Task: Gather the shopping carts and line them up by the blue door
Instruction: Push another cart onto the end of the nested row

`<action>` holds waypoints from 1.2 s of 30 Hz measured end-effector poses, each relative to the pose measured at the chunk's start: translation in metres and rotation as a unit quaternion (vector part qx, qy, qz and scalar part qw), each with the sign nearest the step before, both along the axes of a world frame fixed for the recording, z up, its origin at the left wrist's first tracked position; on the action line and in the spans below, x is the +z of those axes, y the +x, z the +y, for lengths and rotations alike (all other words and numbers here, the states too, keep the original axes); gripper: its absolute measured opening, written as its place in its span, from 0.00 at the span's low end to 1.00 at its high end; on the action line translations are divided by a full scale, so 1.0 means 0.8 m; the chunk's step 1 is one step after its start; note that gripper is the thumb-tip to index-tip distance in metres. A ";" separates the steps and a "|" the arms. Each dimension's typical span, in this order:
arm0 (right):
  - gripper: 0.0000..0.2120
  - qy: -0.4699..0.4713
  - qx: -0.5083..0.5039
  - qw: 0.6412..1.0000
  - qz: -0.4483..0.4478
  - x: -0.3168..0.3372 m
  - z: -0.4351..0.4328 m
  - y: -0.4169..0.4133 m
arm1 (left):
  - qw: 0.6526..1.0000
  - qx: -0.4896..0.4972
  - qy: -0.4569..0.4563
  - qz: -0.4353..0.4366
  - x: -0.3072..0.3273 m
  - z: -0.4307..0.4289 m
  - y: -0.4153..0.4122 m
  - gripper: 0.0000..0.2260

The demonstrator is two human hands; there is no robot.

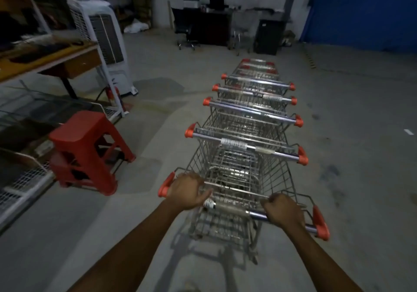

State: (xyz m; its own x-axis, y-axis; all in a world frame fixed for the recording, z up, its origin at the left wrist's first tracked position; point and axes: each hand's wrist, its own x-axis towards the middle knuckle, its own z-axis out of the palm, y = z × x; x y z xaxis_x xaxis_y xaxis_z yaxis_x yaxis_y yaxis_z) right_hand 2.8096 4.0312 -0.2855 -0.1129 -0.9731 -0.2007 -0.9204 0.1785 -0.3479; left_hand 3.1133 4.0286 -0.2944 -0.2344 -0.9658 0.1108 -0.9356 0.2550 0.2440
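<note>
Both hands are on the handle (234, 208) of the nearest cart (216, 226), which stands on the floor (352, 156) at the near end of a nested row of carts (251, 114). The left hand (188, 190) is at the handle's left end, just beside the red end cap. Its fingers are curled over the bar and its thumb lies along the near side. The right hand (283, 210) is clenched round the bar near the right end cap, knuckles up, so the bar runs through the fist and comes out on both sides. A bare stretch of bar with a small label lies between the two hands.

The row runs straight away from the person across the middle of the floor, each cart pushed into the next. The blue door (361, 9) is at the far right corner of the floor, well apart from the front cart. A red stool (88, 151) stands to the left of the row, just beside a shelf rack (45, 59) along the left edge. A white air cooler (101, 38) stands behind the rack, and a dark desk (207, 25) is against the far wall.
</note>
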 end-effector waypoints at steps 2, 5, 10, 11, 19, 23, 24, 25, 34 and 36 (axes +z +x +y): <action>0.22 0.011 -0.017 1.000 -0.001 -0.001 -0.041 0.038 | 1.000 0.002 0.003 -0.003 0.002 -0.045 0.036 0.30; 0.24 0.011 -0.040 0.999 -0.009 0.004 -0.099 0.095 | 1.000 0.006 0.001 -0.020 0.006 -0.118 0.088 0.27; 0.18 -0.049 -0.070 0.996 -0.017 0.013 -0.188 0.186 | 0.997 0.042 0.001 -0.060 0.000 -0.237 0.171 0.27; 0.17 -0.066 -0.076 0.995 -0.016 0.016 -0.205 0.202 | 0.997 0.043 0.003 -0.064 0.000 -0.259 0.184 0.27; 0.12 -0.106 -0.114 0.988 0.001 0.019 -0.358 0.310 | 0.999 -0.006 0.000 -0.041 -0.005 -0.450 0.282 0.26; 0.12 -0.128 -0.161 0.979 0.006 0.008 -0.437 0.354 | 0.999 -0.020 -0.010 -0.023 -0.013 -0.537 0.322 0.22; 0.13 -0.134 -0.175 0.975 0.006 0.006 -0.457 0.365 | 1.000 -0.023 -0.006 -0.021 -0.012 -0.560 0.331 0.22; 0.13 -0.134 -0.187 0.973 0.005 0.006 -0.477 0.376 | 1.000 -0.024 -0.001 -0.016 -0.011 -0.583 0.340 0.22; 0.11 -0.136 -0.233 0.963 0.018 0.011 -0.647 0.457 | 0.994 -0.100 0.001 -0.035 -0.006 -0.780 0.409 0.27; 0.11 -0.150 -0.237 0.960 0.017 0.012 -0.684 0.475 | 0.993 -0.109 -0.007 -0.032 -0.009 -0.828 0.423 0.26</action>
